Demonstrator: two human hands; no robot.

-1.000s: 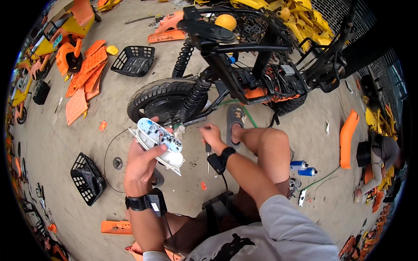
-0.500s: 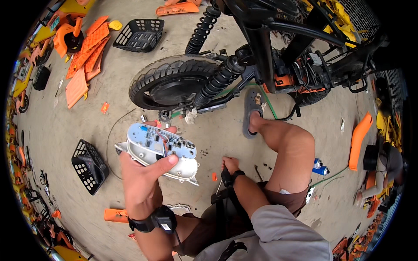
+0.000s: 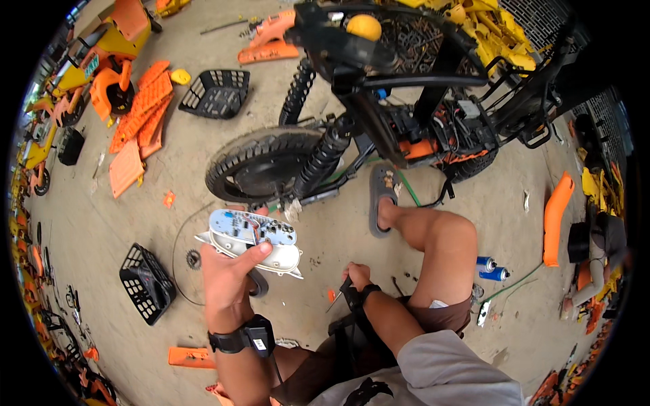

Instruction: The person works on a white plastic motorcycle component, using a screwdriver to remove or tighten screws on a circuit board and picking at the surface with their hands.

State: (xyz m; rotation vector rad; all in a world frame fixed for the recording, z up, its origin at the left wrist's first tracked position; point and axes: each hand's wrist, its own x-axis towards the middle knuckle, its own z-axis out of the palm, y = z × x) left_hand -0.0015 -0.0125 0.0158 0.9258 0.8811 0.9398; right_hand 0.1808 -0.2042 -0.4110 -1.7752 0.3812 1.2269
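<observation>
My left hand [image 3: 227, 274] is closed on an open white plastic housing [image 3: 281, 260], thumb on its near side and fingertips showing behind the far edge. A pale blue circuit board [image 3: 237, 225] with small components lies along the far part of the housing, tilted against it. Thin coloured wires run between the board and the shell. Lower and to the right, my right hand [image 3: 357, 273] is closed in a fist by my lap. From it a thin metal shaft [image 3: 334, 302] points down and left, looking like a screwdriver; its handle is mostly hidden.
A stripped black motorbike frame [image 3: 393, 128] with a wheel [image 3: 261, 166] stands ahead. Black baskets [image 3: 145, 284] [image 3: 215, 95] and orange panels [image 3: 128, 169] lie leftward. Blue spray cans [image 3: 494, 273] and a long orange part [image 3: 558, 220] are right, near another person [image 3: 599, 254].
The view has shifted, and the housing with its board now appears flatter and more edge-on in my left hand. My right hand keeps its grip near my lap.
</observation>
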